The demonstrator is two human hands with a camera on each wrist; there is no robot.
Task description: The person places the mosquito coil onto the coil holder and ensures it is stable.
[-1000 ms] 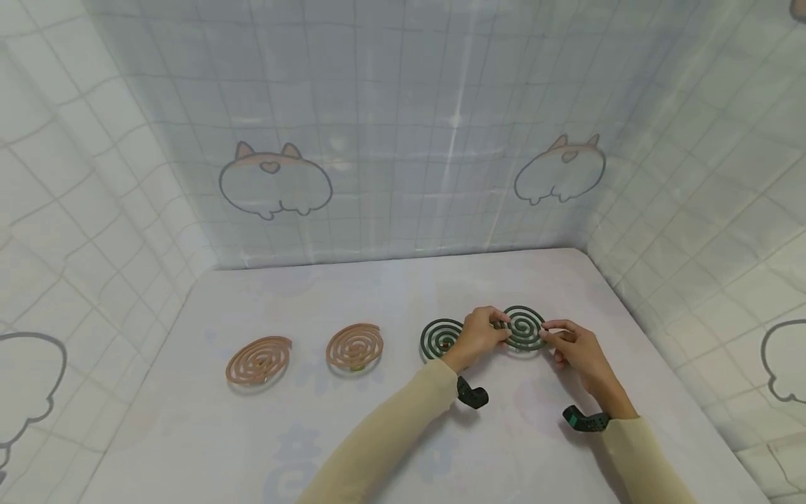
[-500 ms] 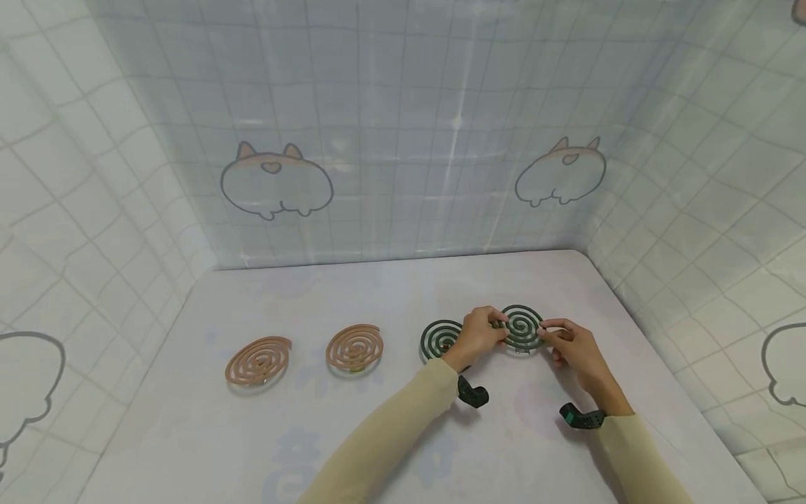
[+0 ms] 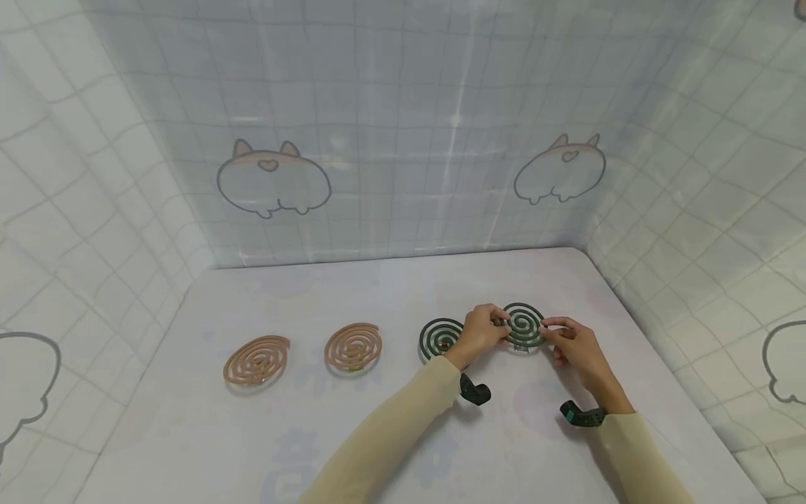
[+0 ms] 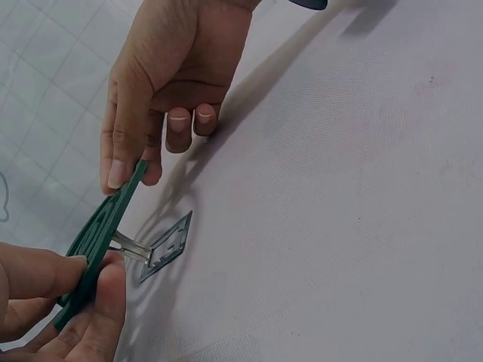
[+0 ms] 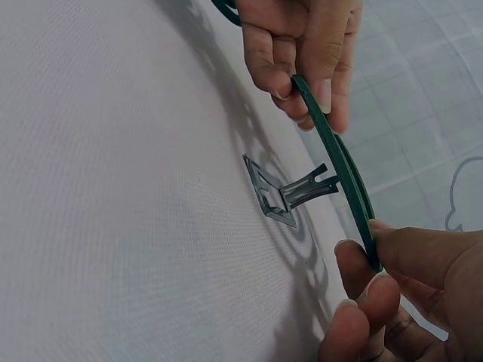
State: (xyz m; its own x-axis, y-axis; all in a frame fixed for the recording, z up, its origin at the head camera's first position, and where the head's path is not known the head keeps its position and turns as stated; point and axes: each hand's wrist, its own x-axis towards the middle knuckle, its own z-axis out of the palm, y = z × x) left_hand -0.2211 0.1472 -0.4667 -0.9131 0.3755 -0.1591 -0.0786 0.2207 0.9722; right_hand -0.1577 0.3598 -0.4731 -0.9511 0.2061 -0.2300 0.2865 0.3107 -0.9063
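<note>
A green mosquito coil (image 3: 522,324) is held at its edges by both hands, on the right side of the table. My left hand (image 3: 481,334) pinches its left rim and my right hand (image 3: 578,348) pinches its right rim. Under it stands a small metal coil stand (image 5: 272,197), its flat base on the table and its upright prong reaching the coil's underside in the right wrist view. Whether the prong is fixed in the coil I cannot tell. A second green coil (image 3: 433,337) lies left of my left hand, which partly covers it.
Two brown mosquito coils, one in the middle (image 3: 354,346) and one farther left (image 3: 257,360), sit slightly raised and tilted on the white-covered table (image 3: 189,434). Walls of white gridded sheet (image 3: 403,140) enclose the table's back and sides.
Both hands keep their grip on the green coil and barely shift. The coil has tipped slightly, and more of the metal stand's base shows below its front edge.
</note>
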